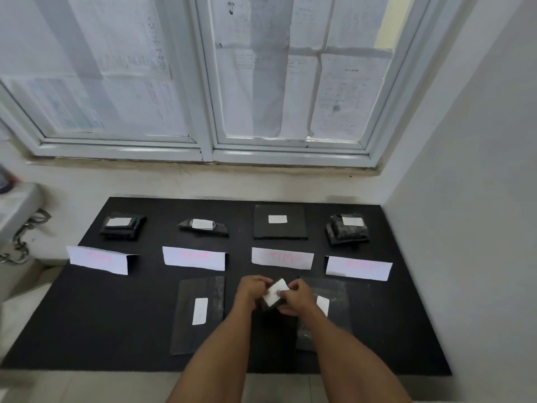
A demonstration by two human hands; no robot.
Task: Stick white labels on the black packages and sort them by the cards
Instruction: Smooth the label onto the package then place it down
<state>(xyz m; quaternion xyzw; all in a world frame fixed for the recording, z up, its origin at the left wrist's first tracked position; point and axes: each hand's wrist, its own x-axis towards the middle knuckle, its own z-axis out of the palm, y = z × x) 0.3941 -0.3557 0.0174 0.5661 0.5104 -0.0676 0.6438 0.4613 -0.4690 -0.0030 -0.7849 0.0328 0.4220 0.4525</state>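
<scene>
Both hands meet over the middle of the black mat point(87, 330). My left hand point(251, 289) and my right hand point(296, 296) together hold a small black package point(268, 307) with a white label point(274, 292) on its top; fingers of both hands pinch the label's edges. Several white cards with pink writing stand in a row: point(98, 259), point(194, 258), point(282, 258), point(359, 267). Behind each card lies a labelled black package: point(122, 226), point(203, 226), point(279, 221), point(347, 229).
A flat black package with a white label point(200, 311) lies left of my hands. Another labelled one point(331, 303) lies to the right, partly hidden by my right arm. A window point(203, 82) rises behind the mat and a wall point(465, 199) closes the right side.
</scene>
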